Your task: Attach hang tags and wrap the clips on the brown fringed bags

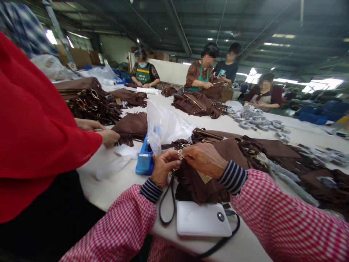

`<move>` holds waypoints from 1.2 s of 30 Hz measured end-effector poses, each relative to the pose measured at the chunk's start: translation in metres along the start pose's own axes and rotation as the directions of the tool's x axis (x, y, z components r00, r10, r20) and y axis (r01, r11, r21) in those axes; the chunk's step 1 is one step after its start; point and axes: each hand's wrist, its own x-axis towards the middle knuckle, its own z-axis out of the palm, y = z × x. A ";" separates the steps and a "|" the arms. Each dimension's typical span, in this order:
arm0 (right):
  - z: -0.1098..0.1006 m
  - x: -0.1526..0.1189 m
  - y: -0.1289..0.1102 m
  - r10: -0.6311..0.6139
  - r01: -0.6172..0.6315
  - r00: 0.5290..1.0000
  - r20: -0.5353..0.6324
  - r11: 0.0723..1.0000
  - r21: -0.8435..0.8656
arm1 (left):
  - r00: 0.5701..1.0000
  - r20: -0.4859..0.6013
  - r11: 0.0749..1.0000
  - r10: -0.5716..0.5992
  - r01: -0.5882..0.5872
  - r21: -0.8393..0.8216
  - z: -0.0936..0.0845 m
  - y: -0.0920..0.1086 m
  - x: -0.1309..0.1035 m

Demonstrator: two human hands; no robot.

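Two hands met over a brown fringed bag (199,183) lying at the near edge of the long white table (120,189). The left hand (163,168) had its fingers pinched together on a small metal clasp (180,155) at the top of the bag, and the right hand (205,158) was curled over the same clasp from the other side, fingers closed on it and on the bag's upper edge. A dark wrist strap (167,203) hung in a loop from the clasp down past the table's near edge. A tan tag (204,177) showed on the bag just below the right hand. A white power bank (203,219) lay against the near edge, just in front of the bag, with a black cable (229,236) curving from its right side. A blue tape dispenser (144,160) stood just left of the left hand, with a clear plastic bag (163,127) bunched above it. More brown fringed bags (272,149) lay piled toward the table's right edge. At the left edge, a person in a red garment (35,120) rested a hand (109,137) on another brown piece (131,125). Four other workers sat along the far edge, among further heaps of brown bags (199,103).
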 end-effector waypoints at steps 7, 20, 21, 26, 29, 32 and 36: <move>0.003 0.001 0.001 0.029 -0.030 1.000 0.007 0.998 0.049 | 0.995 -0.050 0.995 -0.089 0.086 -0.056 0.000 0.002 0.000; 0.003 0.003 0.001 0.048 -0.051 0.998 0.033 0.995 0.090 | 0.985 -0.082 0.981 -0.150 0.138 -0.137 0.004 0.004 -0.001; 0.003 0.003 0.001 0.047 -0.050 0.998 0.035 0.994 0.100 | 0.985 -0.078 0.980 -0.155 0.143 -0.141 0.004 0.004 -0.001; 0.002 0.003 0.002 0.041 -0.047 0.998 0.043 0.990 0.130 | 0.980 -0.058 0.970 -0.188 0.176 -0.166 0.003 0.007 -0.001; 0.002 0.003 0.002 0.046 -0.052 0.998 0.045 0.990 0.132 | 0.979 -0.052 0.967 -0.197 0.185 -0.175 0.003 0.009 -0.002; 0.003 0.004 0.001 0.048 -0.055 0.998 0.049 0.989 0.135 | 0.980 -0.068 0.972 -0.185 0.173 -0.160 0.005 0.008 -0.002; 0.003 0.004 0.002 0.049 -0.056 0.998 0.048 0.983 0.174 | 0.981 -0.077 0.977 -0.179 0.168 -0.128 0.003 0.006 -0.001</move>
